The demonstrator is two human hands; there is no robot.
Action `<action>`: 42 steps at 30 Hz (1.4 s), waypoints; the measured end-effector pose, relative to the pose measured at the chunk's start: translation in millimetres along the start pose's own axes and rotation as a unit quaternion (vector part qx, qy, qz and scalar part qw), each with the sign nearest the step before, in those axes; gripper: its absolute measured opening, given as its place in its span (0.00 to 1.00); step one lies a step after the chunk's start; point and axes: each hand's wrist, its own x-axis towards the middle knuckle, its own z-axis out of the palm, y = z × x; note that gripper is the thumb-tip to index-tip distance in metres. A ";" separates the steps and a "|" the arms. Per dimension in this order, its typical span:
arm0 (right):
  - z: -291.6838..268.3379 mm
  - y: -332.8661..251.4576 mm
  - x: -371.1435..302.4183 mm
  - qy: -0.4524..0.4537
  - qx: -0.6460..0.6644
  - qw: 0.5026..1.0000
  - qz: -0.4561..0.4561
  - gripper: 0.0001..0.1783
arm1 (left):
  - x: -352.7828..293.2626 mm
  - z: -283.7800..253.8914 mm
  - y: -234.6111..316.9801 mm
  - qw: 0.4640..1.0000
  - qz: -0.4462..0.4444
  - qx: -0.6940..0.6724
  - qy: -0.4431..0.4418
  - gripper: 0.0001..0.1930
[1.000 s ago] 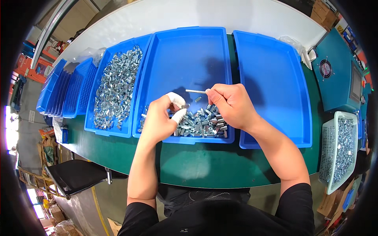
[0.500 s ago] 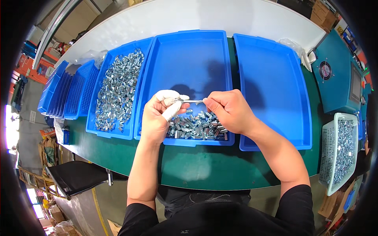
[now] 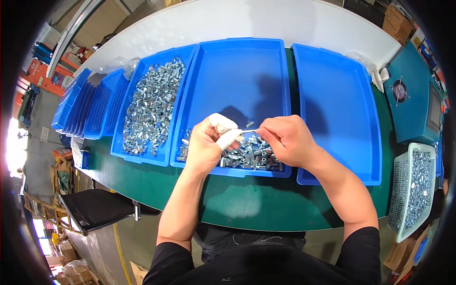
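My left hand (image 3: 203, 148), with white coverings on its thumb and forefinger, is closed in a pinch over the middle blue tray (image 3: 232, 61). What sits between those fingertips is mostly hidden. My right hand (image 3: 288, 138) pinches a thin metal rod (image 3: 250, 130), whose other end meets the left fingertips. Beneath both hands, small silvery metal parts (image 3: 256, 154) are heaped along the tray's near side. One loose part (image 3: 250, 124) lies just beyond the rod.
Left of the middle tray, another blue tray (image 3: 189, 61) holds many similar metal parts. Blue perforated baskets (image 3: 105, 107) stand farther left. To the right are a blue tray (image 3: 339, 95), a teal machine (image 3: 411, 116) with a fan, and a pale green basket (image 3: 401, 190) full of metal parts.
My left hand has shifted right, closer to my right hand, and less of the rod shows between them. The whole view has moved slightly.
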 end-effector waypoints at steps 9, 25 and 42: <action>-0.2 -5.7 2.0 0.039 -0.090 0.992 -0.083 0.11 | -1.2 2.5 -1.9 0.993 -0.056 -0.106 -0.017 0.05; -3.0 -7.2 1.4 -0.125 0.278 0.927 0.218 0.20 | -11.6 19.4 -3.2 0.987 0.099 0.123 -0.027 0.10; -0.6 -7.1 5.8 -0.016 0.145 0.983 0.112 0.18 | 12.3 -44.5 7.9 0.799 0.241 0.523 0.172 0.15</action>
